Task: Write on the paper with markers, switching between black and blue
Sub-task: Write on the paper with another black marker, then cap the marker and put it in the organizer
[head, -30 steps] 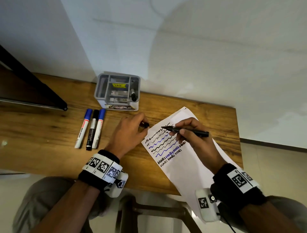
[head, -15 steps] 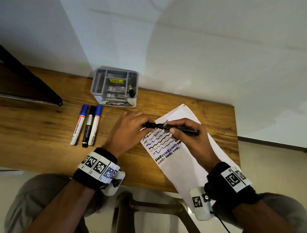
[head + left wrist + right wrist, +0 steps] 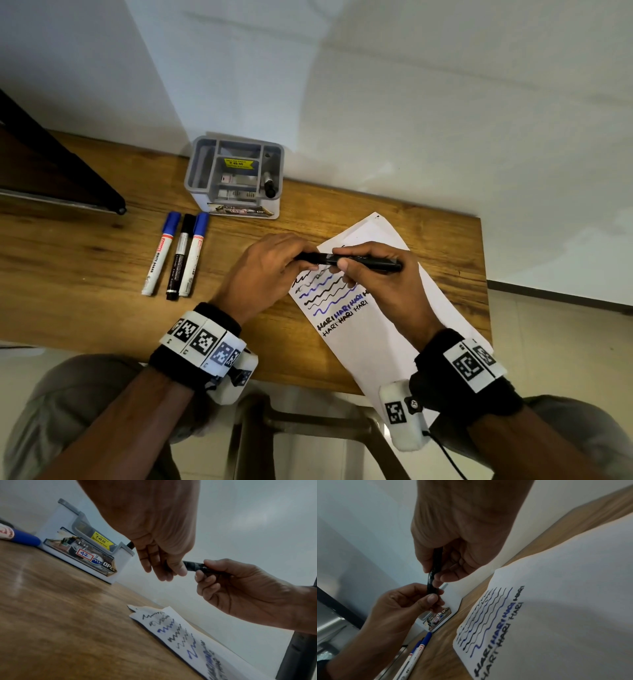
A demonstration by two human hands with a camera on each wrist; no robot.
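Wooden desk point(image 3: 85, 260) against a white wall: only the head view shows three capped markers point(image 3: 178, 255) lying beside the grey organizer point(image 3: 236, 178). Above the paper point(image 3: 387, 329), scrawled with black and blue waves and "HARI", the right hand point(image 3: 387, 284) grips a black marker point(image 3: 346, 261); the left hand point(image 3: 270, 270) pinches its cap end.

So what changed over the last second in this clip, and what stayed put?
The left hand, gripping the cap, met the black pen gripped in the right hand and pushed the cap over the bare tip; the hands were apart a second ago. The paper, the three markers on the desk and the grey organizer kept their places.
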